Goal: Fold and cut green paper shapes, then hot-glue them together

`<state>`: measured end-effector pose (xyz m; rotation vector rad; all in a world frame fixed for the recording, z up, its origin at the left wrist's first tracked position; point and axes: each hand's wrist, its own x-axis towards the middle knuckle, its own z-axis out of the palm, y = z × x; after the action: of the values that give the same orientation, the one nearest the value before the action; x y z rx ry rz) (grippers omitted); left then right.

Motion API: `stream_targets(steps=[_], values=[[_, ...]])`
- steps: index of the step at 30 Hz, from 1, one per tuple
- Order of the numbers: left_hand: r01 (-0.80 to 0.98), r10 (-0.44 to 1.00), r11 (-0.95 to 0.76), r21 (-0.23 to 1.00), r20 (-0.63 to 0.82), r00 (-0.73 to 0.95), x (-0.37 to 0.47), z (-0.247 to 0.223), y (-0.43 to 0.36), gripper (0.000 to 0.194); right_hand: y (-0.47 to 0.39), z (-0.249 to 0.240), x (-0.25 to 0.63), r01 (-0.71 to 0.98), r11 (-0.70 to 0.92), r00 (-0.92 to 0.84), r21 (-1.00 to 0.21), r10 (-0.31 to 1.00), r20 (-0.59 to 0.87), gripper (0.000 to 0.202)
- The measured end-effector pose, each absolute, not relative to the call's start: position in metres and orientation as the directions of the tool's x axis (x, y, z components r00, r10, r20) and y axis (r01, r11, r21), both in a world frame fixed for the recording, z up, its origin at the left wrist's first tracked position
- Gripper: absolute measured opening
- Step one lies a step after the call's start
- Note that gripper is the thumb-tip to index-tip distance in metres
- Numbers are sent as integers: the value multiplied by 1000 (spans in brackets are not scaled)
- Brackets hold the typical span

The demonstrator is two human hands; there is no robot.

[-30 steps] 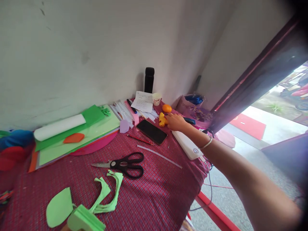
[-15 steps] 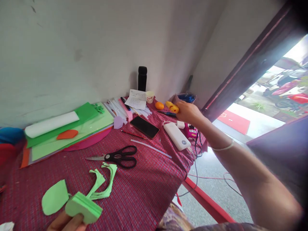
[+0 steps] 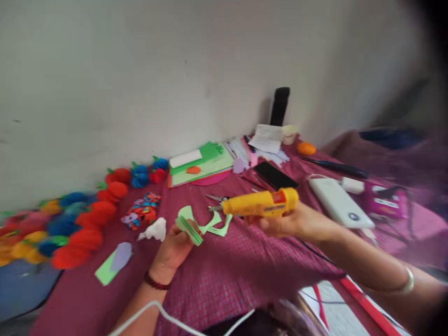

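A yellow glue gun (image 3: 259, 204) is gripped in my right hand (image 3: 294, 223), its nozzle pointing left. My left hand (image 3: 177, 247) pinches a stack of light green paper pieces (image 3: 190, 230), close to the nozzle but apart from it. Behind the stack lies a loose green paper piece (image 3: 185, 212). Curved green scraps (image 3: 221, 228) rest on the cloth below the nozzle. The scissors (image 3: 213, 198) are mostly hidden behind the glue gun.
Colourful paper pumpkins (image 3: 87, 240) stand at the left. Papers (image 3: 210, 173) lie against the wall. Toward the right are a black phone (image 3: 275, 175), a white power bank (image 3: 339, 200), an orange fruit (image 3: 306, 148) and a black bottle (image 3: 280, 106). A white cable crosses the bottom.
The view has swung left, bringing the pumpkins into sight. My right hand has brought the glue gun from the table's far right side to beside the green stack in my left hand.
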<state>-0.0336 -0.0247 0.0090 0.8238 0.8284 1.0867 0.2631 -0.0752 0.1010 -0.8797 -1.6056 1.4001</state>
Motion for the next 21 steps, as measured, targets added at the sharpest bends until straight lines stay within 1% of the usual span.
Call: stream_targets(steps=[1,3,5,7,10,13,15,18,21], values=[[-419,960,240,876,-149,238,-36,7,-23,24,-66,89,248,-115,92,-489,-989,861,138,33],[-445,967,222,868,-138,213,-40,3,-20,30,-52,69,225,-241,10,-586,-970,796,154,40],[-463,968,223,858,-139,208,-43,-1,-17,34,-44,54,212,-319,-43,-606,-947,777,169,43],[-470,964,239,850,-150,219,-43,-3,-17,33,-41,44,207,-358,-46,-586,-933,788,186,41],[-479,954,270,836,-163,253,-40,-1,-18,30,-41,36,208,-363,-64,-573,-929,802,168,39],[-488,944,283,826,-149,295,-35,6,-22,26,-41,31,210,-328,-162,-620,-931,780,83,44],[-489,943,276,828,-134,305,-32,11,-24,27,-41,28,210,-315,-217,-655,-924,754,46,47],[-476,945,260,840,-121,304,-29,14,-27,30,-40,24,209,-323,-270,-696,-907,718,34,46],[-454,942,256,853,-115,315,-30,14,-28,31,-40,22,208,-327,-285,-708,-901,706,33,46]])
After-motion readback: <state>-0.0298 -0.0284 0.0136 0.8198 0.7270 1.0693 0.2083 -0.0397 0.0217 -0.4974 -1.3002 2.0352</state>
